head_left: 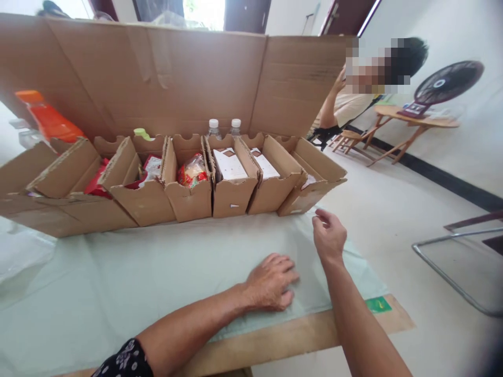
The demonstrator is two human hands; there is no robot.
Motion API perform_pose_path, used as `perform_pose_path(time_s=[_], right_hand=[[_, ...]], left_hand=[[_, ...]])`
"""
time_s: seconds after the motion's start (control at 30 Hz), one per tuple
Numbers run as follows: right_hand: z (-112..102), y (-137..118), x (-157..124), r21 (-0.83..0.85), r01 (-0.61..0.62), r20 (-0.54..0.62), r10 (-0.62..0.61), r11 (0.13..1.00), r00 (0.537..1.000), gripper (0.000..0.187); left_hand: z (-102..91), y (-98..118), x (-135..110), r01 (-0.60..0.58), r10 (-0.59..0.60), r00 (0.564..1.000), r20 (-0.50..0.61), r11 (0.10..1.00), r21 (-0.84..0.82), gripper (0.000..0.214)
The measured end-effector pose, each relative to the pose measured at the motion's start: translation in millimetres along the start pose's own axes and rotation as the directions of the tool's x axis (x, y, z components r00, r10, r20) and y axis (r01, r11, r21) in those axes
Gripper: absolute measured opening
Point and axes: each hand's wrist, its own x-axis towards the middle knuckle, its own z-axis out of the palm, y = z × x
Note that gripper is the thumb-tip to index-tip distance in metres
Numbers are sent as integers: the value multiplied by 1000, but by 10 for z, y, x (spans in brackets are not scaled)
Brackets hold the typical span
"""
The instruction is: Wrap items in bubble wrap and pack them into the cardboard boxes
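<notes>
My left hand (272, 283) rests palm down on the pale green cloth (157, 272) that covers the table, fingers curled loosely and holding nothing. My right hand (328, 235) hovers just above the cloth near its right edge, fingers bent inward in a loose pinch; nothing shows between them. A row of open cardboard boxes (188, 193) stands behind both hands. One box holds red snack packets (192, 172), two hold white cartons (230, 165), and others hold red packages (98, 183).
A tall cardboard sheet (176, 78) stands behind the boxes, with two capped bottles (223, 126) and an orange bottle (49, 118) against it. A seated person (353, 99) is at the back right beside a small wooden table (412, 123) with a fan (448, 84). A metal frame (451, 272) stands on the floor at right.
</notes>
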Motion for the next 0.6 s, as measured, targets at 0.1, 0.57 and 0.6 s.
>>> perform_pose_path(time_s=[0.1,0.57,0.6], right_hand=[[135,-609,-92,-33,200,90,-197,979,976,56],[-319,-1383,-706,-407,424,397,-261,809,880,23],[-552,-1371,-941,-412,402,343,-270,818,900,24]], left_hand=[[-22,158,-250,-82,77,995,59,991,101,53],[-211,366,-1726,87,-202,949,-242,905,-416,44],[-248,351,-1763,102,-250,932,-264,877,-470,49]])
